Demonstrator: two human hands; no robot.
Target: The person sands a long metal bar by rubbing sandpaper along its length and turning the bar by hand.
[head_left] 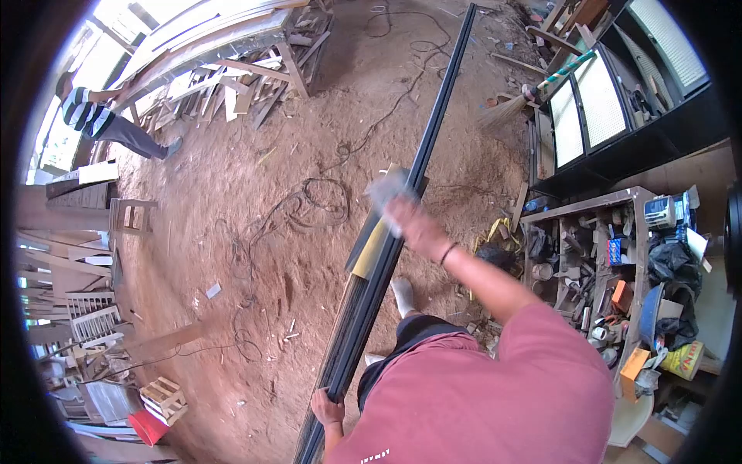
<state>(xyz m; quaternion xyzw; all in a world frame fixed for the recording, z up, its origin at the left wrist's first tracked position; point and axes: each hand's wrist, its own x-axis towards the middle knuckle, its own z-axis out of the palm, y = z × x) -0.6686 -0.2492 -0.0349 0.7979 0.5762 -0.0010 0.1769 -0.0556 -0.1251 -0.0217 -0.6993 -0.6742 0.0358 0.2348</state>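
Long dark strips (443,97) run diagonally from the top of the head view down to the bottom edge. My left hand (328,407) is wrapped round them near their lower end. On the upper middle of the strips, my right hand (420,228) presses a pale, whitish cloth or pad (389,192); motion blurs it, so its exact kind is unclear. Its fingers are closed over it. Just below that hand, a yellow piece (371,251) lies along the left side of the strips. A narrow support partly shows beneath them.
A cable (340,203) lies coiled across the dirt floor. To the right stand a cluttered shelf (640,232), a dark-framed cabinet (610,164) and a broom (506,110). A workbench (224,39) with boards is at upper left, beside another person (86,114). A wooden crate (164,398) sits lower left.
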